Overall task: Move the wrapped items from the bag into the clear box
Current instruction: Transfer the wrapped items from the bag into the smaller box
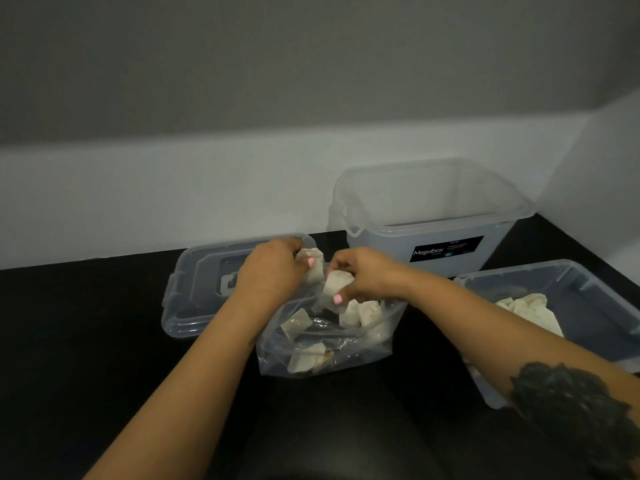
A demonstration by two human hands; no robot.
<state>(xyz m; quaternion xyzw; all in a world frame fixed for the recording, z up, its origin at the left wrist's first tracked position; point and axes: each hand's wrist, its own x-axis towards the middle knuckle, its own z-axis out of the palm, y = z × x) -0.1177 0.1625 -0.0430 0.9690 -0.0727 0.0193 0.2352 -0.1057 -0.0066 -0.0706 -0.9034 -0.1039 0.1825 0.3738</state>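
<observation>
Bag [325,344], clear plastic, sits open mid-counter with several pale wrapped items [304,358] inside. Left hand [273,268] grips one wrapped piece [313,268] above bag mouth; right hand [360,275] pinches another [336,284] just beside it. Clear box [588,289] at right, low and open, holds a few wrapped items [530,313]. Taller clear tub [433,216] with dark label stands behind, near wall. Lid [194,296] lies flat at left, partly hidden by left hand. Counter [86,341] black; wall [242,98] grey above, paler band below.
</observation>
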